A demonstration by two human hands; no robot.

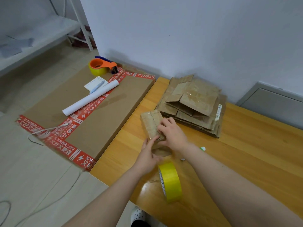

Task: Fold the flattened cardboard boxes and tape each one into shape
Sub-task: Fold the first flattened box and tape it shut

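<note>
Far left, a tape dispenser [102, 67] and a paper roll [90, 98] lie on a big flat carton [98, 122]. The left hand [148, 157] has its index finger straight, pressing the near end of the small box [150, 122]; its other fingers are unclear. The box sits on the wooden table [246, 153] near its left edge. The right hand [172, 135] has fingers curled, clamped on the box top. A yellow tape roll [170, 184] stands on edge beside the forearms, with the flattened boxes [193, 105] stacked to the right. Risks: uneven pressing wrinkles the tape, a push slides the box off the edge, or a forearm bump sends the roll rolling.
</note>
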